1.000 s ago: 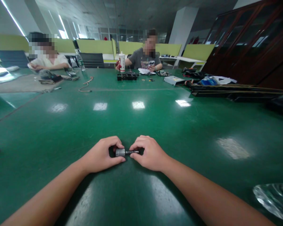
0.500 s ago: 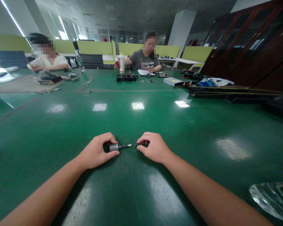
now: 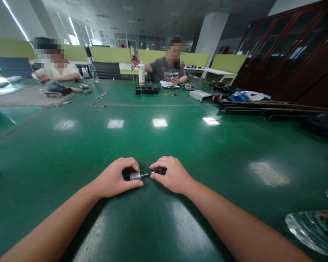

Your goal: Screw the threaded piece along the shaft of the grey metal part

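Between the thumb and fingers of my left hand (image 3: 117, 178) is a small silver cylinder, which looks like a small motor (image 3: 135, 176). Its thin dark shaft (image 3: 145, 174) points right. My right hand (image 3: 171, 174) pinches a small dark ribbed piece (image 3: 152, 172) at the shaft's end. The fingertips hide most of that piece, so I cannot tell whether it sits around the shaft or only touches it. Both hands are low over the green tabletop (image 3: 158, 145), close together.
Across the table sit two people, one at left and one at centre with a phone (image 3: 175, 75). A black device (image 3: 147, 90), a white cup (image 3: 141, 74), a water bottle (image 3: 93, 70) and a grey metal box (image 3: 200, 95) stand far back. Clear plastic (image 3: 311, 229) lies at right.
My hands have come closer together, and the ribbed piece has moved left to the shaft's end, closing the gap. The centre person's raised hand has moved up from beside the cup.
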Demonstrator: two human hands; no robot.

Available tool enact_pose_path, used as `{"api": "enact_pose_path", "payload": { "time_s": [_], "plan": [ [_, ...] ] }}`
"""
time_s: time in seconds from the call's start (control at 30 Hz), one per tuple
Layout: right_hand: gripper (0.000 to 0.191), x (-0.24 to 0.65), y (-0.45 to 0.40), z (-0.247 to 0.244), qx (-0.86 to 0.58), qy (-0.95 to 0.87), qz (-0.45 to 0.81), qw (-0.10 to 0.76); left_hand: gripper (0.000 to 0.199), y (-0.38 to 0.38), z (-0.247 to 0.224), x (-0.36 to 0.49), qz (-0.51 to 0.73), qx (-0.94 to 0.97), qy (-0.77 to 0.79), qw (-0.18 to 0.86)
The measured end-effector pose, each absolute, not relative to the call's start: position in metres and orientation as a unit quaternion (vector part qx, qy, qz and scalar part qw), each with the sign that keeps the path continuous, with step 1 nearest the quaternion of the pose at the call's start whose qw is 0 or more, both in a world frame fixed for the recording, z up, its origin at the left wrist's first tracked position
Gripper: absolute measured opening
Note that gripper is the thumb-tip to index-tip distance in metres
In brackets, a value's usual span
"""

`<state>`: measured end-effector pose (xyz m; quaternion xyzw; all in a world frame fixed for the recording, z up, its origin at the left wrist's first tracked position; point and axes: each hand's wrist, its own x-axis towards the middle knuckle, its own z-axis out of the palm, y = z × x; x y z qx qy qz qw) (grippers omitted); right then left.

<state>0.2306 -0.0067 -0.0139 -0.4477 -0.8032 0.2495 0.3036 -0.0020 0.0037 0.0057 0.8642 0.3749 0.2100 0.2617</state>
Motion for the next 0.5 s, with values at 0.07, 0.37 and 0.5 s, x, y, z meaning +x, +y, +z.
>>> {"api": "enact_pose_path", "payload": {
  "time_s": [0.07,0.37,0.5],
  "plan": [
    [0.019,0.227,-0.010,-0.013,-0.436,-0.805,0.265,0.302,0.018,0.003,0.007,-0.001,0.215,0.864,0.353,0.286],
    [0.038,0.223,-0.029,0.010,-0.402,-0.825,0.239,0.318,0.030,0.001,0.004,0.001,0.216,0.850,0.395,0.275],
    [0.024,0.214,-0.074,0.052,-0.253,-0.841,0.320,0.356,0.026,0.001,0.002,0.000,0.215,0.847,0.399,0.277]
  ]
}}
